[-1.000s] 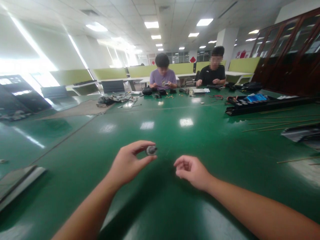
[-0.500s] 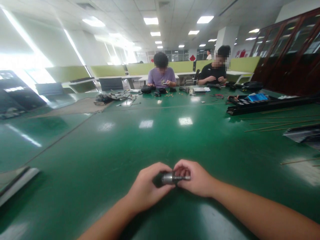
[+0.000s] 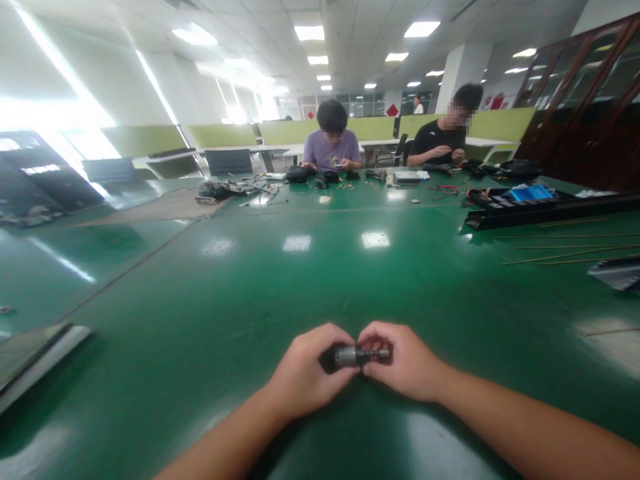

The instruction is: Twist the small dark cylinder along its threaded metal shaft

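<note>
Small cylindrical metal part (image 3: pixel 346 356) is now in a two-hand hold: the right hand (image 3: pixel 413 363) has come in to meet the left hand (image 3: pixel 300 370), which had it alone a second ago. The part is also turned side-on now, roughly level, thick body toward the left hand, thin shaft toward the right. It's held just above the near side of the green tabletop (image 3: pixel 240 280), centred in front of the wearer.

Left fingers: pinched around the thick body, thumb on the near side. Right fingers: curled around the shaft end, tips close to the left fingertips. Can't tell how firmly the right ones press, contact is partly hidden. Net effect: both ends are covered, so the part looks better steadied than in one hand. Can't tell if it's one piece or two.

Further out, nothing else near the hands. Flat panel (image 3: pixel 30 353) at the left edge. Right side: thin rods (image 3: pixel 565 255), then a long black channel (image 3: pixel 550 212) with a blue item (image 3: pixel 531 193) beside it. Far side: tangled cables and dark parts (image 3: pixel 215 191), black pouch (image 3: pixel 299 174), two people seated, one in purple (image 3: pixel 333 147), one in black (image 3: pixel 430 139), each busy with their own hands.
</note>
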`<state>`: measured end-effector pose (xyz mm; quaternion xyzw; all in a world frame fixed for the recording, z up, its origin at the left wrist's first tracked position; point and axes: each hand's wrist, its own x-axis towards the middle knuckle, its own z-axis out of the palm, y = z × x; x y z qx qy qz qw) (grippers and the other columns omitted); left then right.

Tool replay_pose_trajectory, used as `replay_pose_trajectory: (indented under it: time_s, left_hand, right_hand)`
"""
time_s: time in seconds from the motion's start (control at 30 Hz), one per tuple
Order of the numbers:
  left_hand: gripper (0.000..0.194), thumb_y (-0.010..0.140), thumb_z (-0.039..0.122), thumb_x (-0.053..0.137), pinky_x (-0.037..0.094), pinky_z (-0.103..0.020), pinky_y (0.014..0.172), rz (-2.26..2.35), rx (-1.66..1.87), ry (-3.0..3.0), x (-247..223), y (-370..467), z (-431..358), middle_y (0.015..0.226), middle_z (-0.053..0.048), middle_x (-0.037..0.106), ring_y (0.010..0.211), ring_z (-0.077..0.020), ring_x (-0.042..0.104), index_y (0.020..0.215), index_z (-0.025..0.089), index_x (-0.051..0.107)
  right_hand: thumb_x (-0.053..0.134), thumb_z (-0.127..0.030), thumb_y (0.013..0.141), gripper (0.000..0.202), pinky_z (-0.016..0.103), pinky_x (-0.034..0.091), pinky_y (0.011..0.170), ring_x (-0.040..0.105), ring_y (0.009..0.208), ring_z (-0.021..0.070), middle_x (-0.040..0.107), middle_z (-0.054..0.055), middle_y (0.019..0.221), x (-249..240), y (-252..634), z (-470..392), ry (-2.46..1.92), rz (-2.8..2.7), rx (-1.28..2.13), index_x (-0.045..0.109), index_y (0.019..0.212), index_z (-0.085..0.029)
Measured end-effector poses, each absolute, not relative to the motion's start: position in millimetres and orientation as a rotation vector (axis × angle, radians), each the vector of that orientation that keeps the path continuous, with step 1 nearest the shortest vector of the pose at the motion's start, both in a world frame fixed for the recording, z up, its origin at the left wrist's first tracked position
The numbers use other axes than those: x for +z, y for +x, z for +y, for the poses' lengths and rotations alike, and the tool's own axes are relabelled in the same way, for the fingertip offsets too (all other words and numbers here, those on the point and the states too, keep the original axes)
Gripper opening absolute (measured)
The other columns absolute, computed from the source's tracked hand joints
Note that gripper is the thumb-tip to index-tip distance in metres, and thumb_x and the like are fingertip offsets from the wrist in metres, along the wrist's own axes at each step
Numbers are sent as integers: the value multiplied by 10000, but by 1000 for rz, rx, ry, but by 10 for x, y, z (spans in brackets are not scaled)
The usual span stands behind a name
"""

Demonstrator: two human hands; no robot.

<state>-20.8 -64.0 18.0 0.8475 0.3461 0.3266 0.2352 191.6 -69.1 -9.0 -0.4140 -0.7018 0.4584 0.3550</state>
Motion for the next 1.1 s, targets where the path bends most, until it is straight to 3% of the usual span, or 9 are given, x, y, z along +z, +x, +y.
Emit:
replay_pose_trajectory:
  time_s: [1.1]
  left_hand:
    - [187,753,190,730,488,-249,716,966,889,2323,174,-213,-616,860,-16,694,776,-143,642,930,193,671]
  right_hand:
    - [688,-122,744,128,233,473,675,625,733,152,696,8,793,9,1905,-739,-1075,-1858,1012,694,861,-172]
